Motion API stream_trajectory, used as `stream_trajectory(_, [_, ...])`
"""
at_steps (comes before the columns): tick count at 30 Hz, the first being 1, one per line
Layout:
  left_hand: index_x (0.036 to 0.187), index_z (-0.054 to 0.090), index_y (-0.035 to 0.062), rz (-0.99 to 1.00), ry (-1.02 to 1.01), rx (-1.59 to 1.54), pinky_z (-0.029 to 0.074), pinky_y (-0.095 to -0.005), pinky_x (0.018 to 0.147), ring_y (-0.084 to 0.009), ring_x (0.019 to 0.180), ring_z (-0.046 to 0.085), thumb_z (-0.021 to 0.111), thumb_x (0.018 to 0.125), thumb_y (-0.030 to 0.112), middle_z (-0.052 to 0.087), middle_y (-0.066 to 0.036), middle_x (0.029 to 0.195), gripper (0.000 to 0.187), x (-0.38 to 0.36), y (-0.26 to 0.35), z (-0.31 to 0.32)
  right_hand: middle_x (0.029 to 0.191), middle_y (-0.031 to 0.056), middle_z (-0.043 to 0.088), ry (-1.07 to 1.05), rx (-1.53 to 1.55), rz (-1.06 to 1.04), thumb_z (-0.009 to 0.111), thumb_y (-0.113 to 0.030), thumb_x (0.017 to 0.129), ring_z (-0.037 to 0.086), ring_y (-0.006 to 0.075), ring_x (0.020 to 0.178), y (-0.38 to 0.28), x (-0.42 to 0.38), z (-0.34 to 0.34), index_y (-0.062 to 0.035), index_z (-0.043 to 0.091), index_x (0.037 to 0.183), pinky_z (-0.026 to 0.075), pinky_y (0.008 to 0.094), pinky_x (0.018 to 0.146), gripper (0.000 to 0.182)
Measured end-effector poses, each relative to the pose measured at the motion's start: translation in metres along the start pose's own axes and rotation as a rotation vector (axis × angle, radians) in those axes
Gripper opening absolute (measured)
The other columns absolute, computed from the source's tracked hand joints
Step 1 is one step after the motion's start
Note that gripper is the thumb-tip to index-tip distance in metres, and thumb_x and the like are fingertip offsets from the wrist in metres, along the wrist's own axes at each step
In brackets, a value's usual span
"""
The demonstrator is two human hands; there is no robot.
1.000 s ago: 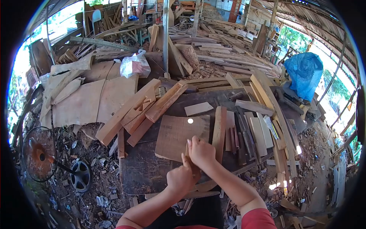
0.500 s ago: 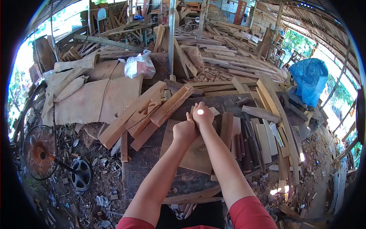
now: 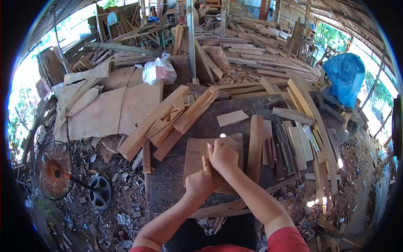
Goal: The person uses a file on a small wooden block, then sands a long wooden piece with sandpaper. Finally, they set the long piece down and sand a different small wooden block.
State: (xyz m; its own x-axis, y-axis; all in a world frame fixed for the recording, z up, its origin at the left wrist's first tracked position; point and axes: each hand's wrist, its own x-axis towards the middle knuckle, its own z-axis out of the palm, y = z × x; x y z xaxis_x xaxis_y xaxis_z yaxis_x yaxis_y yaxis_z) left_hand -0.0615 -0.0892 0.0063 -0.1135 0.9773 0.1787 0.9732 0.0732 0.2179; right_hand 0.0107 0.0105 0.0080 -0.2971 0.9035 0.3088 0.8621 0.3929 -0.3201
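Observation:
My right hand point(image 3: 223, 157) is closed over a flat brown wooden board point(image 3: 194, 148) on the dark worktable. Just below and to its left, my left hand point(image 3: 200, 183) is also curled, with one finger pointing up against the right hand. Whatever the two hands grip, if anything, is hidden under the fingers. A bright spot of light falls near the board's far edge. Beyond the board lies a short pale wood piece point(image 3: 232, 118). A thick brown wooden bar point(image 3: 255, 147) stretches alongside the board on the right.
Notched wooden blocks point(image 3: 197, 110) are stacked left of the board. Several narrow strips point(image 3: 296, 140) lie to the right, below a blue plastic bag point(image 3: 345, 80). A fan point(image 3: 54, 171) stands at left on debris-strewn ground. A metal post point(image 3: 192, 42) rises behind the table.
Both hands have drawn back across the board toward my body, elbows bending. The short pale piece and the board's far part are now uncovered. The view has shifted slightly.

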Motion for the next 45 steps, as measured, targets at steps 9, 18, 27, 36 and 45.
stream_trajectory(9, [0.124,0.035,-0.0178,0.124,0.012,0.004,0.039,-0.0287,0.032,-0.0134,0.033,0.05,0.065,0.067,0.05,0.051,-0.003,0.044,0.093,-0.065,0.004,-0.001,0.067,0.0112,0.061,0.002,0.094,-0.022,0.053,-0.038,0.085,0.061,0.0308,0.056,-0.003,-0.072,-0.023,-0.0074,0.049,0.077,0.048,0.0407,0.048,0.032])
stream_trajectory(18, [0.122,0.039,-0.016,0.112,0.006,0.038,0.039,-0.0286,0.032,-0.0143,0.033,0.051,0.063,0.069,0.053,0.052,-0.004,0.045,0.09,-0.021,-0.004,-0.009,0.065,0.0121,0.062,-0.034,0.008,-0.005,0.049,-0.041,0.086,0.062,0.0324,0.058,-0.007,-0.017,-0.008,-0.007,0.052,0.074,0.049,0.0432,0.05,0.037])
stream_trajectory(27, [0.129,0.036,-0.0053,-0.096,-0.038,0.008,0.05,-0.036,0.051,-0.0245,0.058,0.064,0.058,0.07,0.058,0.064,-0.013,0.068,0.089,0.102,-0.033,-0.01,0.082,0.0164,0.063,-0.09,0.013,0.135,0.043,-0.041,0.089,0.064,0.0316,0.076,-0.015,0.105,0.026,-0.0055,0.055,0.084,0.051,0.0435,0.064,0.038])
stream_trajectory(36, [0.132,0.032,-0.0047,-0.125,-0.063,0.027,0.051,-0.0351,0.054,-0.0238,0.061,0.064,0.061,0.071,0.05,0.064,-0.012,0.069,0.087,0.093,-0.035,-0.005,0.082,0.0155,0.062,0.061,0.089,0.113,0.041,-0.037,0.09,0.063,0.0323,0.073,-0.015,0.096,0.035,-0.005,0.055,0.084,0.05,0.0432,0.062,0.035])
stream_trajectory(45, [0.129,0.031,-0.0112,-0.073,-0.067,-0.032,0.046,-0.0338,0.043,-0.0224,0.048,0.06,0.066,0.067,0.047,0.06,-0.011,0.057,0.091,-0.029,-0.033,-0.018,0.074,0.0114,0.057,0.159,0.168,-0.043,0.049,-0.033,0.087,0.059,0.0322,0.059,-0.037,-0.023,0.02,-0.0106,0.056,0.072,0.047,0.0437,0.051,0.027])
